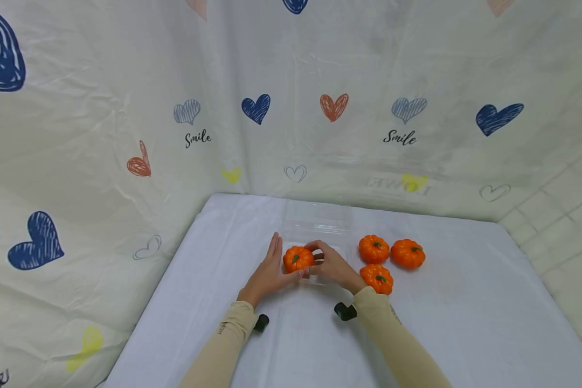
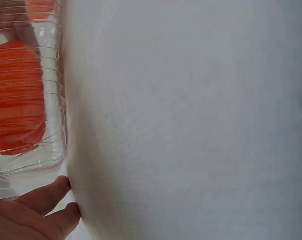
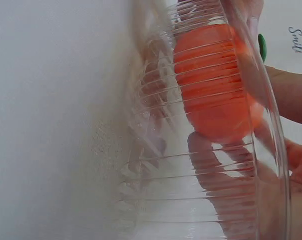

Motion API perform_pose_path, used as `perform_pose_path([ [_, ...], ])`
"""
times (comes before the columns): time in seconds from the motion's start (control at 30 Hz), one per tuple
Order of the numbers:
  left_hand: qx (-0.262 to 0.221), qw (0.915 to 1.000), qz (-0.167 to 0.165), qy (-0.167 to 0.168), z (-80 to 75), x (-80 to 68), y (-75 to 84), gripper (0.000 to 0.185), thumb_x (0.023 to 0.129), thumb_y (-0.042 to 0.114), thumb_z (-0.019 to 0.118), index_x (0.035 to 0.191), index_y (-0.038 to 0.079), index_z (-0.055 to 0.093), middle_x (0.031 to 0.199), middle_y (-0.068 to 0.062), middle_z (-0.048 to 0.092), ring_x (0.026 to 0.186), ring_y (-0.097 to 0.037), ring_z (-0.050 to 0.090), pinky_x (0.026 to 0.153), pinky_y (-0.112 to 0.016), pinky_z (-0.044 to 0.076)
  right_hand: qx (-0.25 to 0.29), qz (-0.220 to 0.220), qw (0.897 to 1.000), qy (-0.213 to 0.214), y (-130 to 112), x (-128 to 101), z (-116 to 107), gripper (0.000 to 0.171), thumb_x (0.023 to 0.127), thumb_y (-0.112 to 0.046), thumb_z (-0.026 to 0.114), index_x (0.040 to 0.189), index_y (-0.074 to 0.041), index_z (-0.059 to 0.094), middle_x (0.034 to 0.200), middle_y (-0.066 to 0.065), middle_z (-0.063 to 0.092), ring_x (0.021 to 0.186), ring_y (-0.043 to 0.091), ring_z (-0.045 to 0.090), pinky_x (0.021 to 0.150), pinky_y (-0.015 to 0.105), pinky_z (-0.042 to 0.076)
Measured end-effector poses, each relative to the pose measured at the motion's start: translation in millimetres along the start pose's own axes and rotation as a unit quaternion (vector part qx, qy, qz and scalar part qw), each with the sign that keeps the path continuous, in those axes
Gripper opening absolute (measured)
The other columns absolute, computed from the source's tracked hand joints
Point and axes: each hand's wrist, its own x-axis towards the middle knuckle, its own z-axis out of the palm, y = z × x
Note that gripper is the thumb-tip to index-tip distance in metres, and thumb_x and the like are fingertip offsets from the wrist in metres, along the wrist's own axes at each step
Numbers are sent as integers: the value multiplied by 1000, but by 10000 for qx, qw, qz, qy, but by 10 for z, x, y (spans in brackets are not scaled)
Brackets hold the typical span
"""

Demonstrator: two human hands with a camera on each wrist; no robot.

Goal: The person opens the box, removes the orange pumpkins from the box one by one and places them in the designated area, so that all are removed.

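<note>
An orange toy pumpkin (image 1: pixel 298 258) with a green stem sits in a clear ribbed plastic container (image 1: pixel 320 223) on the white table. My right hand (image 1: pixel 320 257) curls round the pumpkin's right side and grips it. My left hand (image 1: pixel 283 258) lies flat against the container's left side, fingers straight. In the left wrist view the pumpkin (image 2: pixel 15 100) shows through the container wall (image 2: pixel 50 145), with my fingertips (image 2: pixel 50 197) beside it on the cloth. In the right wrist view the pumpkin (image 3: pixel 216 90) and my fingers (image 3: pixel 211 160) show through the plastic (image 3: pixel 156 200).
Three more orange pumpkins (image 1: pixel 374 249), (image 1: pixel 408 254), (image 1: pixel 376 278) lie just right of my right hand. The white table (image 1: pixel 465 312) is walled on three sides by a heart-printed cloth (image 1: pixel 102 134). Black wrist camera mounts (image 1: pixel 345 311) sit on both sleeves.
</note>
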Motion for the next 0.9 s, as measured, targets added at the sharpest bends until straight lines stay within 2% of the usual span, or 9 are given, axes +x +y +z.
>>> perform_pose_path([
  [0.2, 35, 10000, -24, 26, 5, -28, -34, 123, 90, 73, 70, 171, 4, 8, 180, -1, -10, 159, -38, 26, 122, -57, 33, 128, 68, 9996, 222, -14, -3, 12, 55, 93, -13, 85, 142, -12, 59, 145, 8, 59, 132, 35, 58, 111, 56, 49],
  [0.43, 60, 9999, 81, 45, -18, -24, -43, 123, 91, 72, 70, 170, 2, 8, 180, -3, -10, 159, -38, 27, 124, -54, 32, 278, -167, 9986, 409, -71, -7, -41, 55, 93, -13, 83, 142, -10, 58, 146, 11, 57, 133, 37, 58, 112, 55, 48],
  [0.63, -23, 10000, -32, 43, -23, -17, -25, 121, 91, 65, 75, 171, 4, 7, 180, -2, -10, 159, -38, 26, 123, -56, 31, 312, -297, 9978, 499, -137, -48, -123, 58, 95, -15, 83, 146, -9, 56, 149, 12, 55, 133, 38, 57, 112, 55, 48],
  [0.9, -56, 10000, -23, -51, -14, 14, 6, 121, 92, 65, 74, 171, 4, 6, 179, -2, -12, 160, -36, 25, 124, -54, 30, 375, 29, 9974, 617, -178, -171, -280, 63, 94, -21, 86, 148, -15, 55, 153, 10, 52, 137, 37, 55, 112, 53, 49],
])
